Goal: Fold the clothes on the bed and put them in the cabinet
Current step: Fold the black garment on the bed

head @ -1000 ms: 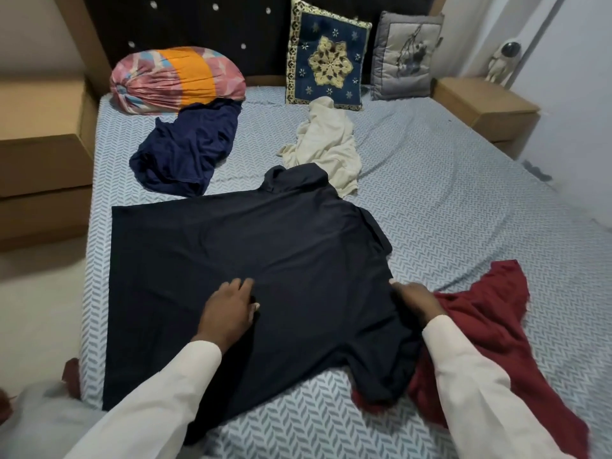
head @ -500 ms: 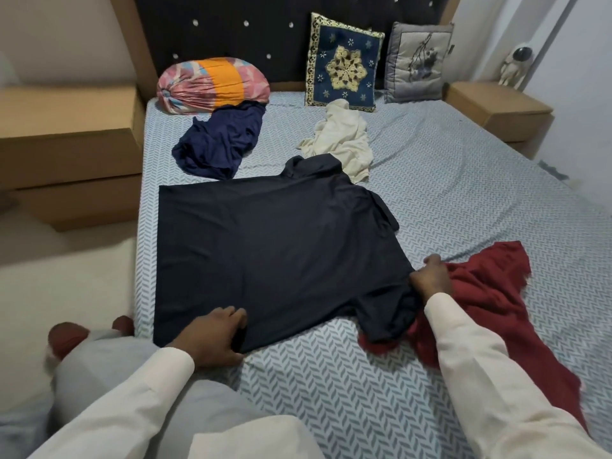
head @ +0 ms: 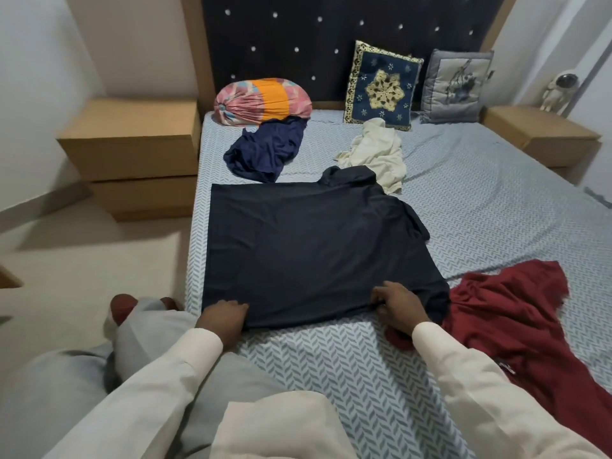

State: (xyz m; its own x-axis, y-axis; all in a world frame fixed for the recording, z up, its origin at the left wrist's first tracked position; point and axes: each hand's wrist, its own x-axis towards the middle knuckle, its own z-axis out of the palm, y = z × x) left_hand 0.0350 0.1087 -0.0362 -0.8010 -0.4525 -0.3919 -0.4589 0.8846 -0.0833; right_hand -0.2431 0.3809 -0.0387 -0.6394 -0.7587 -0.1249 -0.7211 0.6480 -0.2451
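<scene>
A dark navy polo shirt [head: 311,246] lies spread flat on the bed [head: 496,207], collar toward the headboard. My left hand [head: 225,318] grips its near left hem corner. My right hand [head: 399,304] grips the near edge by the right sleeve, fingers curled onto the cloth. A crumpled red garment [head: 516,313] lies to the right, partly under the shirt's sleeve. A blue garment [head: 268,150] and a cream garment [head: 377,154] lie bunched farther up the bed.
A striped bolster [head: 261,99], a blue embroidered cushion [head: 382,86] and a grey cushion [head: 455,84] lean at the headboard. Wooden bedside units stand at left [head: 132,150] and right [head: 536,134]. My knee in grey trousers [head: 149,329] is at the bed's near left corner.
My left hand slid from the shirt's middle down to its near left hem. My right hand shifted left along the near edge by the sleeve. The view pulled back and turned.
</scene>
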